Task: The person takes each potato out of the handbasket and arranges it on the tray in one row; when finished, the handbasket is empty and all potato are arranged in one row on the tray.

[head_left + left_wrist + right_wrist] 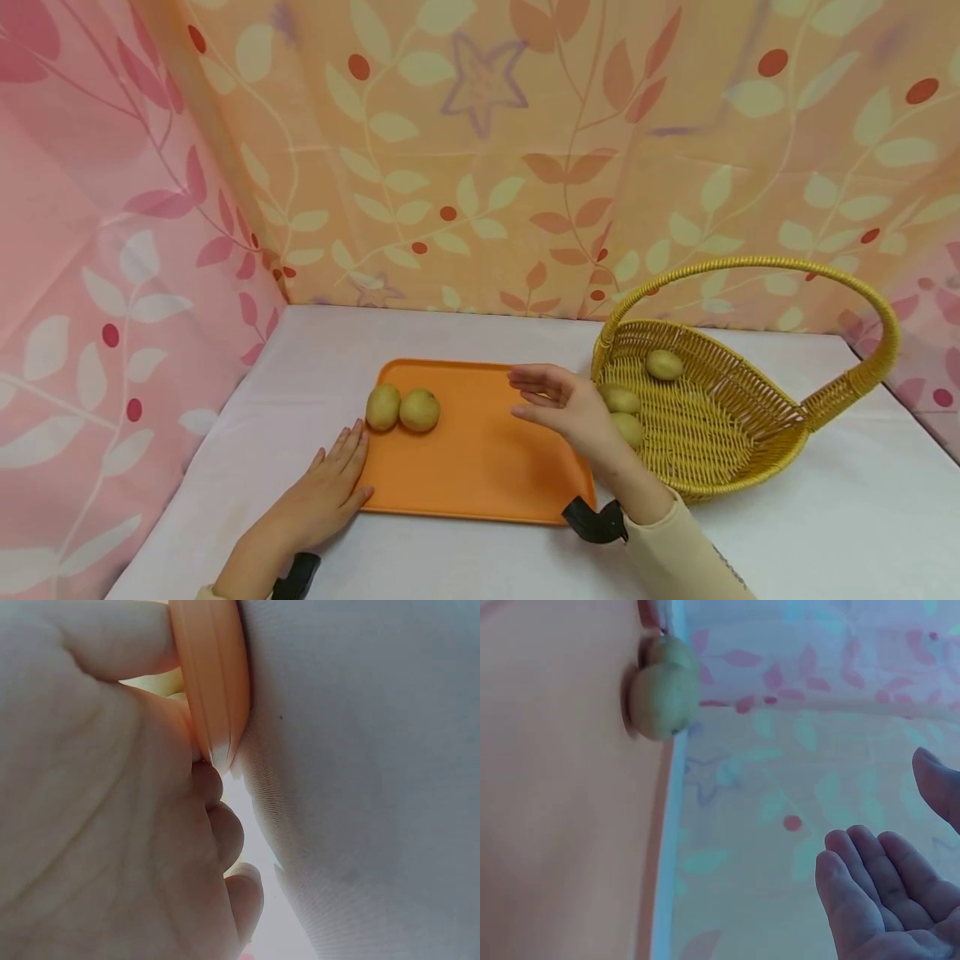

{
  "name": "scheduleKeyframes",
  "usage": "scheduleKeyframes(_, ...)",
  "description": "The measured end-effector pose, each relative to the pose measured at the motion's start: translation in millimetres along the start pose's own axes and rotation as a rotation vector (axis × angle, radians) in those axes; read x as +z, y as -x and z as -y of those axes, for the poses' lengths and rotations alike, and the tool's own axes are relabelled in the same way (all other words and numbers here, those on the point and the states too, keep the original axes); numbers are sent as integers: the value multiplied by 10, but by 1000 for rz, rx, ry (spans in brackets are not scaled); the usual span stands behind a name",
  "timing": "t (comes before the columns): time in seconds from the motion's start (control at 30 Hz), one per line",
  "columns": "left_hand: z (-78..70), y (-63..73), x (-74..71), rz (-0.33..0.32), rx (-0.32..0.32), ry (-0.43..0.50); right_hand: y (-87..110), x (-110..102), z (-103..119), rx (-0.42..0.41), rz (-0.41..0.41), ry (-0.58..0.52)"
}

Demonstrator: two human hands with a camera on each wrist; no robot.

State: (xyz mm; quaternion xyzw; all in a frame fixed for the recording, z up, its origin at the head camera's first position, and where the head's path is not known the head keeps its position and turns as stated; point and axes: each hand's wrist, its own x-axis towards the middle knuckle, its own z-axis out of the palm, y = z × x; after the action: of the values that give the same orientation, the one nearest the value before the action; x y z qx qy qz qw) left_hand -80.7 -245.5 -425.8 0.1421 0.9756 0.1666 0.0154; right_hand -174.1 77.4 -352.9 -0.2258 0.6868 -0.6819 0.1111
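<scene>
Two yellow-brown potatoes, one on the left (383, 407) and one on the right (420, 410), lie side by side near the left edge of an orange tray (480, 467). My left hand (324, 492) rests against the tray's left rim with fingers extended; the left wrist view has its thumb and fingertips touching the rim (214, 667). Over the right part of the tray hovers my right hand (573, 412), holding nothing, fingers apart from the thumb. In the right wrist view its palm (892, 900) faces the camera, away from the potatoes (660, 697).
A yellow woven basket (701, 442) with a tall arched handle (757, 262) stands right of the tray. Inside are three potatoes, one at the back (664, 365) and two at the left, partly behind my right hand. Floral cloth (450, 167) hangs behind the white tabletop (322, 350).
</scene>
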Motion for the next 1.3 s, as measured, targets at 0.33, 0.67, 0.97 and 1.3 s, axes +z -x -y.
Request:
scheduleKeyframes(0.33, 3, -8, 5, 2, 2, -6, 255, -317, 138, -28, -40, 21)
scheduleKeyframes(0.67, 18, -22, 13, 6, 3, 0, 433, -583, 173, -80, -91, 40)
scheduleKeyframes(0.97, 15, -18, 7, 16, -3, -1, 548, -839, 144, -85, -160, 121)
scheduleKeyframes(1.3, 12, -24, 1, 27, -6, 6, 598, -1100, 42, 13, -193, 259)
